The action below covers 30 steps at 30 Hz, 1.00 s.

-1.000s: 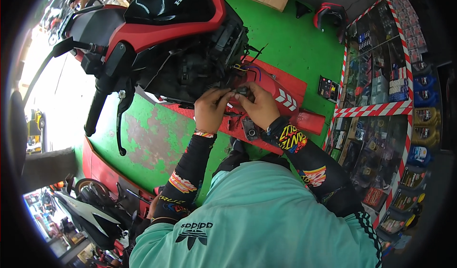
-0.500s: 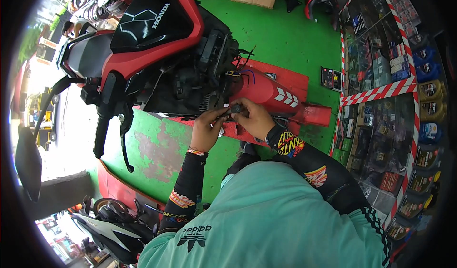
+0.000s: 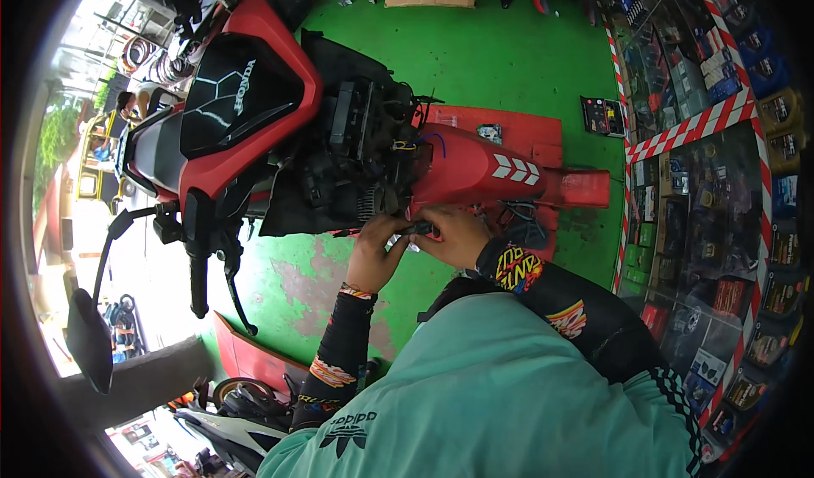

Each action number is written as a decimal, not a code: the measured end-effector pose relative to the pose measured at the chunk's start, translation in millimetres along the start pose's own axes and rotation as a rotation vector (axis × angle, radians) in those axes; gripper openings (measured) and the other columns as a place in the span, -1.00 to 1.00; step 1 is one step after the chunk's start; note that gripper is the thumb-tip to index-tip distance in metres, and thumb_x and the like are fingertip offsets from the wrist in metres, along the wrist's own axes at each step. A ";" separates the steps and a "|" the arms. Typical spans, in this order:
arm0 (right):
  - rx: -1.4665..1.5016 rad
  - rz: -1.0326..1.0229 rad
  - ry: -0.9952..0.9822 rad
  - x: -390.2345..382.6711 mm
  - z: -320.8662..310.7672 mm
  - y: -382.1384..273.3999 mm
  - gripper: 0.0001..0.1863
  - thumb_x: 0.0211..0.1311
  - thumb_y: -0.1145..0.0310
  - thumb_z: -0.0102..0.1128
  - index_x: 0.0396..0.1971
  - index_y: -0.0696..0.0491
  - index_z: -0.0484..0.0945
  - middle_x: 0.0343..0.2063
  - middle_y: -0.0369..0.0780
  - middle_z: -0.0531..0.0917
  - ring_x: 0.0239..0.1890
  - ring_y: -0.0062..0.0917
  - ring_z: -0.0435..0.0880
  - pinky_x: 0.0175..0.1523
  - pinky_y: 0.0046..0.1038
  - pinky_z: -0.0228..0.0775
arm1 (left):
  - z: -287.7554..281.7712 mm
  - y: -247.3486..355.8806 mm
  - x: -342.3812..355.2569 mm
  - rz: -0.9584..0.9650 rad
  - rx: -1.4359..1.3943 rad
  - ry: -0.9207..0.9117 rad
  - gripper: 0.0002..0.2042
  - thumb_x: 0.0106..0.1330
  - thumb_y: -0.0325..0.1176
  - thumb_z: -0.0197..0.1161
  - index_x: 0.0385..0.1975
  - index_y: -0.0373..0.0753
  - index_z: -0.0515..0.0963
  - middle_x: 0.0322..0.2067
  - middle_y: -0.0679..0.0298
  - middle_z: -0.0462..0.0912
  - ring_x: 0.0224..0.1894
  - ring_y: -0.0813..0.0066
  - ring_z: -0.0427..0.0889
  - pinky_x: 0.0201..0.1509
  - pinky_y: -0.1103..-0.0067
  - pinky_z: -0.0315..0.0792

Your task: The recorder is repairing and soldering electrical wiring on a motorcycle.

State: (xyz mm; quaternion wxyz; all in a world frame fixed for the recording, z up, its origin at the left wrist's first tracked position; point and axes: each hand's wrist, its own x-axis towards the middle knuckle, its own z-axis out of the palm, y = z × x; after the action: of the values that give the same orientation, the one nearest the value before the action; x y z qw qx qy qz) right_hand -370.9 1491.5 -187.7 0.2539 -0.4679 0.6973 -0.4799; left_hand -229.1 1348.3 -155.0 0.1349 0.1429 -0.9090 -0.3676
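Observation:
Both hands meet beside the motorcycle's red front fender [image 3: 475,168], close to its dark exposed front end [image 3: 339,181]. A small dark part [image 3: 420,228], perhaps a connector, is pinched between the thumb and fingers of my right hand [image 3: 455,235]. My left hand [image 3: 375,251] is closed at the tip, fingers bent against the part's left end. What its fingertips grip is too small to make out. A blue wire [image 3: 439,145] sticks up at the rear of the fender.
The motorcycle's handlebar lever [image 3: 236,291] and mirror [image 3: 91,342] stick out at left. Under the front wheel area lies a red platform [image 3: 538,130]. Glass cases with striped tape [image 3: 695,126] line the right side. A person [image 3: 127,103] is in the far left background.
My view has shifted, so the motorcycle sits differently in the picture. Both hands remain together at the small dark part, now slightly lower in the picture relative to the fender.

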 end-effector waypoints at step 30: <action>-0.334 -0.145 -0.029 5.3 -47.8 16.1 -0.64 0.18 0.04 0.30 -0.27 0.05 0.58 -0.37 -0.16 0.67 -0.23 -0.25 0.64 -0.04 -0.21 0.36 | 11.7 16.2 13.6 -0.055 0.032 0.154 -0.86 0.19 -0.49 0.40 -0.26 -0.27 0.71 -0.30 0.18 0.67 -0.29 0.22 0.68 -0.29 0.43 0.54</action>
State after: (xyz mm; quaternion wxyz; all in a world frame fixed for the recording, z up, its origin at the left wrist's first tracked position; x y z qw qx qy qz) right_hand -418.1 1508.9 -182.1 0.1474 -0.5595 0.7279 -0.3679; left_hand -248.3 1361.9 -149.7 0.1919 0.1975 -0.8975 -0.3446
